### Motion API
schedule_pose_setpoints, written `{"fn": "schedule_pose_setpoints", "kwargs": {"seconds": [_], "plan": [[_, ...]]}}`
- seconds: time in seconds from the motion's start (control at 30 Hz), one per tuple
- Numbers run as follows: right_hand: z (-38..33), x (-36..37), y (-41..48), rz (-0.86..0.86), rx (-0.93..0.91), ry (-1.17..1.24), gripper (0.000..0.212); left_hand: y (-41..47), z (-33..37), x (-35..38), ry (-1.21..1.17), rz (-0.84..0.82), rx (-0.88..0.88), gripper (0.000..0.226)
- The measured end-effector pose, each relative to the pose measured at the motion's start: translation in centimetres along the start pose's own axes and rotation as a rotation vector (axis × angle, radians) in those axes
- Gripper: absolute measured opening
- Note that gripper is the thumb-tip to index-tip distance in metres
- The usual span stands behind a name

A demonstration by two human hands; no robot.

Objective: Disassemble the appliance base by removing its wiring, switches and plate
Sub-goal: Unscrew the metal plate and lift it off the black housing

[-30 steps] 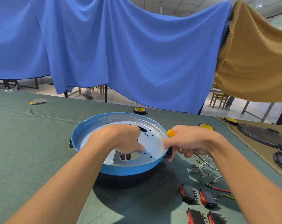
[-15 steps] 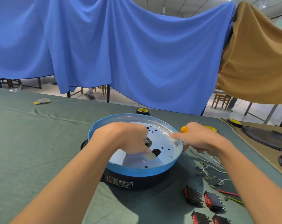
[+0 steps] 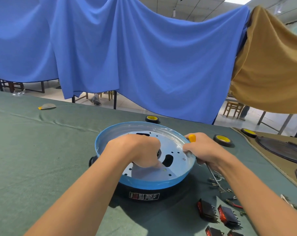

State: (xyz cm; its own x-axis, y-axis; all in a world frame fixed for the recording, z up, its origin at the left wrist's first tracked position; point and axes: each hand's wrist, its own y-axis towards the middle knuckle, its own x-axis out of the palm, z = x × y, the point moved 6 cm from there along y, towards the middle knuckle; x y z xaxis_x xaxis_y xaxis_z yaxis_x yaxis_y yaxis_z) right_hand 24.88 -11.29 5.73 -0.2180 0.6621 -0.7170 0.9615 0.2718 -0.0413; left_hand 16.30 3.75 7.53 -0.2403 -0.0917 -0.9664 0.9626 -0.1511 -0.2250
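Observation:
The appliance base (image 3: pixel 144 195) is a round black body with a white label and a blue rim (image 3: pixel 108 135), standing on the green cloth. Inside lies a pale metal plate (image 3: pixel 171 145) with several holes and a dark slot. My left hand (image 3: pixel 141 150) reaches into the dish, its fingers curled down onto the plate beside the slot. My right hand (image 3: pixel 205 150) rests on the right rim, closed around a screwdriver with a yellow handle (image 3: pixel 192 138); its shaft (image 3: pixel 212 174) points down and to the right, outside the base.
Red-and-black switches (image 3: pixel 206 210) and loose wires with terminals (image 3: pixel 219 184) lie on the cloth at the right front. Tape rolls (image 3: pixel 223 139) sit behind the base. Black lids (image 3: pixel 283 149) lie on the tan cloth at far right.
The base's black side and its label have come into sight at the front. My left hand stays in the dish. My right hand has moved onto the right rim with the screwdriver.

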Motion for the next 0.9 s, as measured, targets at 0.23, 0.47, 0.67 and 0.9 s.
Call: {"fn": "schedule_pose_setpoints", "kwargs": {"seconds": [0.23, 0.47, 0.67, 0.9], "plan": [[-1.9, -3.9, -0.5, 0.146, -0.084, -0.039, 0.017, 0.0, 1.8, -1.7, 0.032, 0.314, 0.030, 0.038], [-4.8, -7.3, -2.6, 0.331, -0.435, 0.317, 0.020, 1.1, 4.0, 1.5, -0.001, 0.113, 0.147, 0.046], [-4.8, -7.8, -2.9, 0.344, -0.406, 0.340, 0.016, 1.5, 3.2, 2.1, 0.020, 0.090, 0.127, 0.041], [-6.5, -7.5, -4.1, 0.380, -0.558, 0.280, 0.018, 1.9, 2.0, 2.0, 0.015, 0.052, 0.097, 0.053]]}}
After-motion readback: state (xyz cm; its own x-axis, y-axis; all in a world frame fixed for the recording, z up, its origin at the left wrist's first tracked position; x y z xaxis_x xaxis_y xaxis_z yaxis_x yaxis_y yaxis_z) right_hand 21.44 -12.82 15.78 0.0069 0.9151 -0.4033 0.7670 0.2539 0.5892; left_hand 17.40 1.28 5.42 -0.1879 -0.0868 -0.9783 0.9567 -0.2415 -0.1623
